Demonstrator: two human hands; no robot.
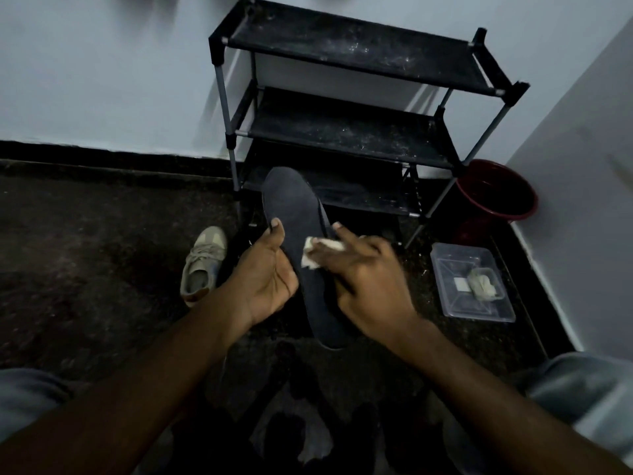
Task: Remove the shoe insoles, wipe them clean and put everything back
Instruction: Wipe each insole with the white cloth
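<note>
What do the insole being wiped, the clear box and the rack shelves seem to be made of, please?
Insole: dark matte foam or fabric, likely; no shine. Box: hard transparent plastic; see-through, rims glint. Rack shelves: black fabric-like sheets, dust-speckled, on grey tubes that look metal.

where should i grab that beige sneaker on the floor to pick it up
By the heel collar of the sneaker, from above on the near side: it sits upright, toe pointing away, so its open mouth faces up and fingers could likely hook inside.
</note>
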